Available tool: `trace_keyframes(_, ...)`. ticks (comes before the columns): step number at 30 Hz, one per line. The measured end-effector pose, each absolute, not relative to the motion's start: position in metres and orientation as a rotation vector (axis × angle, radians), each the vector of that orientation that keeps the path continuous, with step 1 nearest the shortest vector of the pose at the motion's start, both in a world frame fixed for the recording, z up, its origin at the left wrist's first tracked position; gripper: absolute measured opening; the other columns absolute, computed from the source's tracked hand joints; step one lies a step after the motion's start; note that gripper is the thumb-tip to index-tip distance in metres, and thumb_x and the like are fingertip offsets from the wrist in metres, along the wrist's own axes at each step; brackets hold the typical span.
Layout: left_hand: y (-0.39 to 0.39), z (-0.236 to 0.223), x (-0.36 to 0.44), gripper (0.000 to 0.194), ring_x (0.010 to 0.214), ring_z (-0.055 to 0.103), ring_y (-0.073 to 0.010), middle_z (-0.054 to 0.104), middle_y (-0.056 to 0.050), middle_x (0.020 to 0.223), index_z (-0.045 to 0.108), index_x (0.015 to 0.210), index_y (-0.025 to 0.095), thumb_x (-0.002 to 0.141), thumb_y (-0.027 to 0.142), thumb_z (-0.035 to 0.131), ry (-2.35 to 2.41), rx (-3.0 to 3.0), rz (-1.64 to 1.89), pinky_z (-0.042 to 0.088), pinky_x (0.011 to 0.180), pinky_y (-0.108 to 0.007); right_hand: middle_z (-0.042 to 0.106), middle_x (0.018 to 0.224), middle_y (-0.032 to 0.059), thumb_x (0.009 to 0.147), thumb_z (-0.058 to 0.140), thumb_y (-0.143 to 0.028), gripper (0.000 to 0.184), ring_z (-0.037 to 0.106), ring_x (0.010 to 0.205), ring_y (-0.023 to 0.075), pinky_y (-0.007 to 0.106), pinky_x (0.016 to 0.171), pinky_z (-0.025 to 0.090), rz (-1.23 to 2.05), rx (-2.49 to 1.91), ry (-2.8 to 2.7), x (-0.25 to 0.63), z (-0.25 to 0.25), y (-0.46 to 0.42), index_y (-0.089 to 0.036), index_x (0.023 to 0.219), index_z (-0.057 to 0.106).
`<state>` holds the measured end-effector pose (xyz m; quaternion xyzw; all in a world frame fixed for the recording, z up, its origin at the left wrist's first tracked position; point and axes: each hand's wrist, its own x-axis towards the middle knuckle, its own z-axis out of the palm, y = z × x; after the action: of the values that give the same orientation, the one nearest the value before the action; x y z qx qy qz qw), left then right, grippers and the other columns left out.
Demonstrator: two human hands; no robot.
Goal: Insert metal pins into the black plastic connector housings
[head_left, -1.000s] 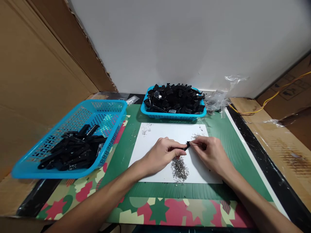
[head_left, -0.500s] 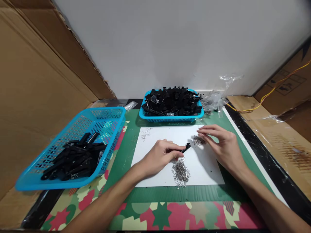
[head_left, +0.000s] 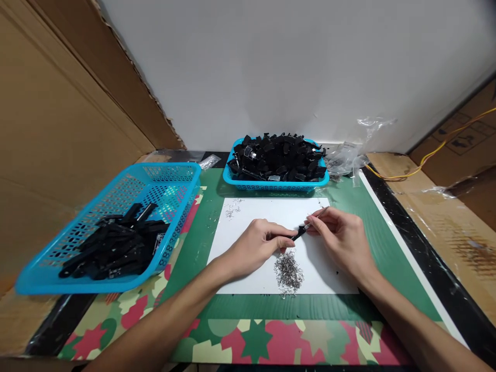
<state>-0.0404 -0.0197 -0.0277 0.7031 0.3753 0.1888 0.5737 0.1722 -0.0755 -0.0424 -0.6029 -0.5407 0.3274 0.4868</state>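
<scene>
Our left hand (head_left: 256,249) pinching a black plastic part (head_left: 299,233) between thumb and fingers over a white sheet (head_left: 271,208), our right hand (head_left: 344,238) pinching a slender tool (head_left: 308,226) in its fingers at the part's end, tiny metal pieces (head_left: 289,273) heaped nearer us

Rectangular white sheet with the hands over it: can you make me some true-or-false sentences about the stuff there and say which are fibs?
The left hand pinches a small black plastic piece. True.
The right hand is stretched out flat. False: the right hand pinches a slim thing.
Tiny silvery metal bits lie heaped on the rectangular white sheet. True.
The blue plastic basket behind the sheet holds red balls. False: that basket holds black plastic pieces.
</scene>
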Motion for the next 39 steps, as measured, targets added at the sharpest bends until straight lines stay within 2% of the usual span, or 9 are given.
trace_keyframes(7, -0.02, -0.031, -0.04, 0.028, 0.07, 0.063, -0.0152, 0.074, -0.005, 0.076, 0.083, 0.111, 0.016, 0.089, 0.022, 0.068, 0.883, 1.594, 0.449, 0.049, 0.067, -0.027, 0.08, 0.08, 0.0076, 0.094, 0.065, -0.035, 0.021, 0.078, 0.066, 0.0214, 0.032, 0.064, 0.063, 0.746, -1.508, -1.367, 0.17, -0.044, -0.073, -0.019, 0.08, 0.068)
trace_keyframes(12, -0.019, -0.03, -0.041, 0.026, 0.069, 0.059, -0.0153, 0.07, -0.004, 0.07, 0.084, 0.105, 0.013, 0.092, 0.027, 0.066, 0.875, 1.616, 0.464, 0.047, 0.068, -0.027, 0.077, 0.072, 0.0044, 0.095, 0.062, -0.033, 0.02, 0.074, 0.062, 0.0204, 0.03, 0.061, 0.056, 0.583, -1.545, -1.502, 0.168, -0.047, -0.068, -0.022, 0.079, 0.066)
trace_keyframes(17, -0.021, -0.032, -0.045, 0.024, 0.069, 0.059, -0.0154, 0.07, -0.004, 0.072, 0.083, 0.101, 0.014, 0.093, 0.027, 0.065, 0.871, 1.651, 0.494, 0.046, 0.069, -0.028, 0.073, 0.066, 0.0037, 0.096, 0.061, -0.034, 0.025, 0.069, 0.059, 0.0202, 0.029, 0.059, 0.051, 0.637, -1.504, -1.499, 0.164, -0.048, -0.064, -0.022, 0.075, 0.063)
trace_keyframes(21, -0.022, -0.032, -0.047, 0.027, 0.069, 0.06, -0.0161, 0.071, -0.005, 0.071, 0.083, 0.098, 0.014, 0.095, 0.034, 0.066, 0.846, 1.684, 0.503, 0.047, 0.071, -0.029, 0.072, 0.068, 0.0035, 0.099, 0.059, -0.035, 0.027, 0.067, 0.059, 0.0196, 0.028, 0.058, 0.049, 0.583, -1.447, -1.477, 0.158, -0.049, -0.067, -0.022, 0.076, 0.063)
trace_keyframes(25, -0.019, -0.026, -0.049, 0.035, 0.083, 0.066, -0.0205, 0.075, -0.009, 0.088, 0.084, 0.103, 0.017, 0.096, 0.047, 0.067, 0.867, 1.777, 0.624, 0.05, 0.078, -0.032, 0.072, 0.071, 0.0037, 0.103, 0.054, -0.04, 0.031, 0.067, 0.063, 0.0193, 0.027, 0.06, 0.051, 0.539, -1.376, -1.404, 0.155, -0.048, -0.07, -0.021, 0.081, 0.064)
trace_keyframes(29, 0.001, 0.0, -0.045, 0.031, 0.099, 0.068, -0.0215, 0.076, -0.009, 0.103, 0.084, 0.106, 0.023, 0.097, 0.047, 0.066, 0.879, 1.969, 0.83, 0.05, 0.09, -0.033, 0.074, 0.078, 0.0053, 0.103, 0.056, -0.044, 0.029, 0.073, 0.07, 0.0211, 0.028, 0.065, 0.056, 0.584, -1.272, -1.224, 0.151, -0.044, -0.066, -0.021, 0.088, 0.066)
trace_keyframes(34, 0.064, 0.065, -0.012, 0.037, 0.093, 0.068, -0.0216, 0.08, -0.01, 0.103, 0.081, 0.104, 0.016, 0.098, 0.047, 0.064, 1.004, 2.168, 1.104, 0.05, 0.084, -0.031, 0.073, 0.076, 0.004, 0.104, 0.055, -0.035, 0.023, 0.074, 0.069, 0.0196, 0.027, 0.067, 0.058, 0.578, -1.155, -1.341, 0.139, -0.043, -0.064, -0.021, 0.087, 0.065)
trace_keyframes(36, 0.098, 0.087, 0.005, 0.038, 0.092, 0.069, -0.0222, 0.081, -0.011, 0.102, 0.081, 0.105, 0.013, 0.097, 0.046, 0.063, 1.03, 2.251, 1.033, 0.05, 0.085, -0.031, 0.073, 0.077, 0.0038, 0.104, 0.053, -0.029, 0.019, 0.073, 0.068, 0.0188, 0.026, 0.066, 0.057, 0.482, -1.118, -1.508, 0.138, -0.045, -0.066, -0.022, 0.089, 0.064)
trace_keyframes(39, 0.147, 0.109, 0.026, 0.032, 0.091, 0.069, -0.023, 0.082, -0.011, 0.098, 0.082, 0.096, 0.013, 0.09, 0.042, 0.07, 0.957, 2.332, 0.831, 0.049, 0.085, -0.031, 0.072, 0.077, 0.004, 0.103, 0.05, -0.021, 0.019, 0.071, 0.066, 0.0182, 0.025, 0.062, 0.053, 0.304, -1.086, -1.702, 0.144, -0.047, -0.067, -0.023, 0.09, 0.064)
